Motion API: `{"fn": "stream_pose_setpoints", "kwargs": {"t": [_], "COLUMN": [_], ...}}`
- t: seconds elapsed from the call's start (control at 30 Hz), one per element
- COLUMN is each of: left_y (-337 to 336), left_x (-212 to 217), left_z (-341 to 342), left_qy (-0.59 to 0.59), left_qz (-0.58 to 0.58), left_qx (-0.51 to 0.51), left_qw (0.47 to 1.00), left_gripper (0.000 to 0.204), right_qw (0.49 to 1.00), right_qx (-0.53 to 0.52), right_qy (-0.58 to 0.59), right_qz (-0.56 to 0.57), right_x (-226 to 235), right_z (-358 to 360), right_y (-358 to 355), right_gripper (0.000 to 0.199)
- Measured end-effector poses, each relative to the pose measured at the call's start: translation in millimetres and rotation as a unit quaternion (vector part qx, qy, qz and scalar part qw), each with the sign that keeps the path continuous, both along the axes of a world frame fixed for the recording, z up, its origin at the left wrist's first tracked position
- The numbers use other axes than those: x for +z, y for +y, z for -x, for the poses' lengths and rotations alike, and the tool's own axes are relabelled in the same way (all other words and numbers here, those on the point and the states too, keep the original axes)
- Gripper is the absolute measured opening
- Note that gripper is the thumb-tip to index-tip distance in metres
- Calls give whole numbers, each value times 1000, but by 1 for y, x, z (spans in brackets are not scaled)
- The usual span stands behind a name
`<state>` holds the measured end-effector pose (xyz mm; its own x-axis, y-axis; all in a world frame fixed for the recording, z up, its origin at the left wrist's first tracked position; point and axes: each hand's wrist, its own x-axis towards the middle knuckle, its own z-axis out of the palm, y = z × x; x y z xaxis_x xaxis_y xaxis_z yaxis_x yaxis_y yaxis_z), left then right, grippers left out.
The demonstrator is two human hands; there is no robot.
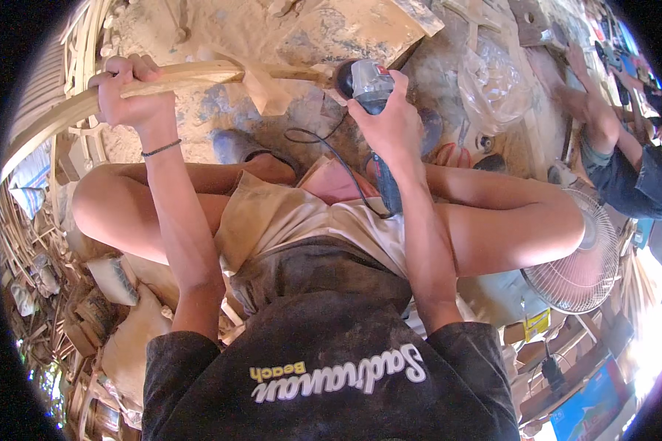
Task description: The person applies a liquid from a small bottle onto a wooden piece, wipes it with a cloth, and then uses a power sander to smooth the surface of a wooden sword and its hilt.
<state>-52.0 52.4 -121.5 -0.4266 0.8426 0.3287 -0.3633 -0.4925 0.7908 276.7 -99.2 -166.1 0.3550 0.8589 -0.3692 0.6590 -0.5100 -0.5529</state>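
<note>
My left hand (pixel 129 92) is closed around a long, curved strip of pale wood (pixel 198 73). The strip bends down past my hand toward the left rim, and a broader block-like part (pixel 266 90) juts out along its length. My right hand (pixel 390 125) grips an angle grinder (pixel 371 84) with a grey metal head and a dark blue body. Its dark round disc (pixel 343 79) is at the right end of the wood; I cannot tell whether they touch. A black cord (pixel 320 137) loops from the grinder between my legs.
A wide board (pixel 346 33) lies ahead on the dusty ground. Clear plastic bags (pixel 493 81) lie to the right, near a bare-legged person (pixel 610 140). Close to my right knee stands a round fan (pixel 577 257). Wood scraps (pixel 95 316) are heaped at the left.
</note>
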Motion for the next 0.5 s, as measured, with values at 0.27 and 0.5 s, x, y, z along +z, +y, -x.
{"fn": "stream_pose_setpoints", "kwargs": {"t": [0.27,0.5], "left_y": [23,29], "left_x": [-13,-18], "left_z": [6,13], "left_qy": [23,-23], "left_qz": [123,142], "left_qx": [218,246], "left_qw": [968,959], "left_gripper": [24,27], "right_qw": [999,999], "right_qx": [-18,3], "right_qy": [2,23], "right_qz": [-36,-45], "right_x": [-2,-5], "right_z": [-3,4], "right_y": [-1,3], "right_gripper": [84,86]}}
